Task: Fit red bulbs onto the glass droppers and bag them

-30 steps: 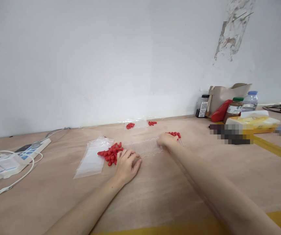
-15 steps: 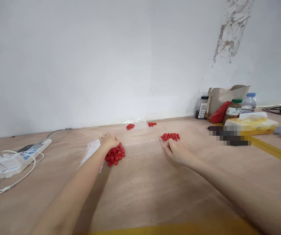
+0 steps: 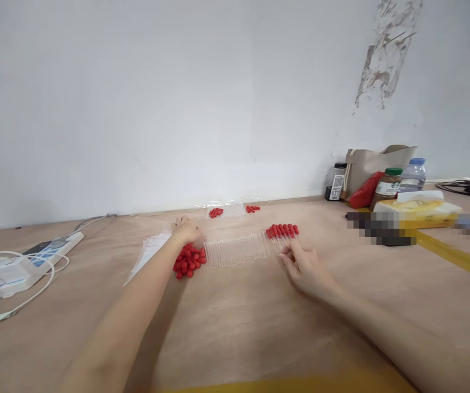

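My left hand (image 3: 186, 230) hovers just behind a heap of red rubber bulbs (image 3: 189, 262), its fingers curled downward. What lies under those fingers is hidden. Right of the heap, clear glass tubes (image 3: 237, 250) lie side by side in a long row. Past the row's right end are several droppers, glass tubes fitted with red bulbs (image 3: 283, 230), the bulbs pointing away from me. My right hand (image 3: 303, 265) is at the near ends of these droppers, thumb and fingers bent together. Whether a tube is between its fingertips cannot be made out.
Clear plastic bags with red bulbs (image 3: 216, 213) lie by the wall. A white sheet (image 3: 148, 251) is beneath my left forearm. Far left is a power strip (image 3: 38, 267) with white cables. On the right stand a tissue pack (image 3: 418, 210), bottles, a jar (image 3: 388, 188) and a beige bag (image 3: 376, 164).
My left hand has risen off the bulb heap, away from me. My right hand has drawn back toward me from the red-bulbed droppers, which now show more fully. The view has shifted slightly.
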`<state>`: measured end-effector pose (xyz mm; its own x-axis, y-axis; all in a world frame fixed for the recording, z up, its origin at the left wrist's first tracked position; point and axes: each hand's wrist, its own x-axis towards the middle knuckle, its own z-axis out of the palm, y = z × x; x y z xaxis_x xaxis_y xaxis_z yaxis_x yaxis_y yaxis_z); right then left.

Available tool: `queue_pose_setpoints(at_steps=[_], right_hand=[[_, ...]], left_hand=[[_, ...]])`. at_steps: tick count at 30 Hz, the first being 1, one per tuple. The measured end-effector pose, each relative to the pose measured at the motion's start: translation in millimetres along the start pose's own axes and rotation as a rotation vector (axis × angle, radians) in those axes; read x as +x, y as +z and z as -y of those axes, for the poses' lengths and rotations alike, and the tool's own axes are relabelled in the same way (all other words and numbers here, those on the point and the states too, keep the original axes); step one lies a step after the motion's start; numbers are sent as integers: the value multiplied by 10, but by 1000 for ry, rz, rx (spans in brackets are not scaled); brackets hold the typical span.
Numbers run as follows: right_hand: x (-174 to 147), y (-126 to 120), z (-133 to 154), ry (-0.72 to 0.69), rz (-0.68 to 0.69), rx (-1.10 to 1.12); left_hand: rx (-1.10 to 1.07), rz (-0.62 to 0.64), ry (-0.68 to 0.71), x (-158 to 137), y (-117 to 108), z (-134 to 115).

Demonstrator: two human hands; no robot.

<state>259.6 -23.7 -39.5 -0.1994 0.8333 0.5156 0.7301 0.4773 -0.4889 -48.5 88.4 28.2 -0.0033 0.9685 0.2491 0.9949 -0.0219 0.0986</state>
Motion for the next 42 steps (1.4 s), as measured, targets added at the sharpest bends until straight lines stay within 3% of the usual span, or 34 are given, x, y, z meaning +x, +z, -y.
queue_pose_setpoints(at_steps=[5, 9, 12, 18, 42], right_hand=[[164, -104, -7, -141, -88, -28], [317, -46, 105, -251, -115, -67], [297, 111, 216, -302, -128, -69], [124, 304, 296, -399, -86, -36], [54, 337, 277, -423, 55, -66]], left_hand=[[-120, -124, 230, -501, -73, -165], [-389, -112, 491, -1006, 142, -302], [-524, -115, 547, -1190, 294, -372], [-550, -185, 580, -1274, 414, -454], [-588, -121, 708, -1351, 411, -451]])
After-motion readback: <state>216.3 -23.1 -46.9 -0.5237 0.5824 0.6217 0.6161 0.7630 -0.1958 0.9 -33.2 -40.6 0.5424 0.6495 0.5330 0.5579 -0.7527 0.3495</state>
